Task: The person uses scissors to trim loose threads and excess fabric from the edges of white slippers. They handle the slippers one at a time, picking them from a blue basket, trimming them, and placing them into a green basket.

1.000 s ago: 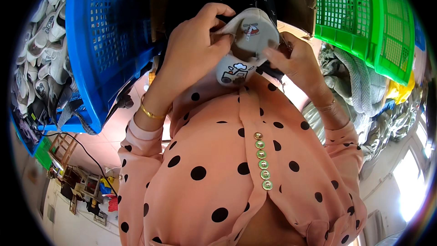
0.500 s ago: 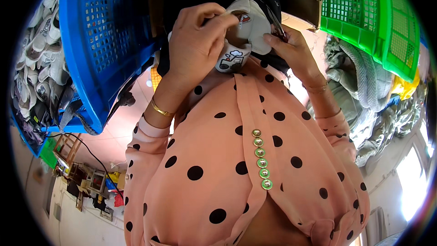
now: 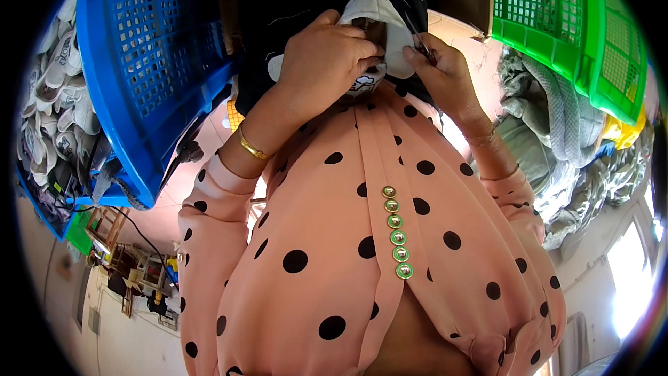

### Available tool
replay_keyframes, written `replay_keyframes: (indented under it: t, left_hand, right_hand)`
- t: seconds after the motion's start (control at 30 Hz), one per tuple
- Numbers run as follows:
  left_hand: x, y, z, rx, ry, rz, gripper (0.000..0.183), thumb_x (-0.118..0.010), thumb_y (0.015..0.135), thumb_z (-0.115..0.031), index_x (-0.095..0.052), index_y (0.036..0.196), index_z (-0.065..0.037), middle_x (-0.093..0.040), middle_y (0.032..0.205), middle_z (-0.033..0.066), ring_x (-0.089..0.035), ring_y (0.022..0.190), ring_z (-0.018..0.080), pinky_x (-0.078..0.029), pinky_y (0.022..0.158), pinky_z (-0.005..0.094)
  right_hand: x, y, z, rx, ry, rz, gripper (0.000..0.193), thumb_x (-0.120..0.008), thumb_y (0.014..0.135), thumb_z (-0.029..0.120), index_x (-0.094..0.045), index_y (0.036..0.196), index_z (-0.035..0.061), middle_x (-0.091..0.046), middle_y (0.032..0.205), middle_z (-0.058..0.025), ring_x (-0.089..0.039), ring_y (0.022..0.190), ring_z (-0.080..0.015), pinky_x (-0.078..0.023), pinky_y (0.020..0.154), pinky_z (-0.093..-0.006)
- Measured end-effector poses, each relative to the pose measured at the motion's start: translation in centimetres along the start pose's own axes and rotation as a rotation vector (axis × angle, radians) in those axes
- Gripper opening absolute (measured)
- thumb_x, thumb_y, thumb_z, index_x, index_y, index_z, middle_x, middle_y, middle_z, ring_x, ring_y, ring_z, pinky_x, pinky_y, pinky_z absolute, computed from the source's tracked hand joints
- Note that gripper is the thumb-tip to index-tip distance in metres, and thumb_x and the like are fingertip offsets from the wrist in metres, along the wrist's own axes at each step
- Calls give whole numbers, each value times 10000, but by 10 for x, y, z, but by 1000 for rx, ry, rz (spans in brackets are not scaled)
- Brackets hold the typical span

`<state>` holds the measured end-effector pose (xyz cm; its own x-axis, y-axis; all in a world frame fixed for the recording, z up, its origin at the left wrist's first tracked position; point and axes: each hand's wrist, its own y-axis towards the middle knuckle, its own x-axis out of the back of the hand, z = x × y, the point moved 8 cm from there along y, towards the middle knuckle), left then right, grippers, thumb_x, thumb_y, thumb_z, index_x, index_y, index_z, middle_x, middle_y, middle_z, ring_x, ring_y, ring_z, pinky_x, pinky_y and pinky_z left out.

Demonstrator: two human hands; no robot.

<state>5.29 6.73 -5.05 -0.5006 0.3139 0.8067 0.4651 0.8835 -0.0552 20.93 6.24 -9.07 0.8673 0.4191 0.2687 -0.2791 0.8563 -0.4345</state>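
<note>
In the head view, the white fabric shoe upper with the printed cloud [image 3: 399, 49] sits between the two hands, over black cloth with white marks [image 3: 299, 0] at the lap. Here's the left hand [image 3: 323, 63], fingers bent over the opening; I cannot tell whether they're gripping. And the right hand [image 3: 445, 73], closed narrow around a slim dark metal tool [image 3: 424, 47], thumb against the upper's pale edge! Flanking them, a blue perforated plastic basket [image 3: 149, 49] on the left, a green one [image 3: 550, 35] on the right.
</note>
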Motion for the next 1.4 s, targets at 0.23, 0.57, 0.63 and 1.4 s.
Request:
replay_keyframes:
  t: [0.23, 0.57, 0.63, 1.4]
  left_hand:
    - [0, 2, -2, 60, -30, 30, 163, -715, 744, -226, -777, 893, -201, -701, 818, -26, -557, 806, 212, -484, 688, 312]
    - [5, -1, -9, 94, -20, -89, 115, -724, 731, -196, -789, 826, -189, -686, 728, 0, -543, 777, 197, -411, 696, 332]
    - [3, -1, -9, 89, -5, -71, 110, -727, 724, -192, -787, 817, -184, -686, 731, 3, -543, 782, 197, -410, 701, 333]
    - [0, 0, -11, 18, -42, -36, 110, -716, 711, -164, -772, 804, -147, -684, 733, 9, -536, 755, 203, -393, 691, 330]
  right_hand:
    - [8, -9, 34, 259, -422, -137, 227, -635, 906, 225, -583, 984, 18, -639, 702, -96, -610, 576, -238, -487, 547, -310]
    - [5, -24, 89, 535, -1223, 114, 367, -589, 913, 382, -507, 765, 57, -549, 536, -64, -602, 516, -235, -434, 460, -322]
    - [1, -24, 91, 572, -1291, 168, 354, -590, 913, 354, -513, 745, 52, -532, 517, -62, -593, 509, -235, -421, 456, -320]
    - [-24, -17, 89, 493, -1400, 401, 128, -666, 700, 66, -725, 745, 170, -606, 623, -31, -649, 652, -215, -482, 553, -305]
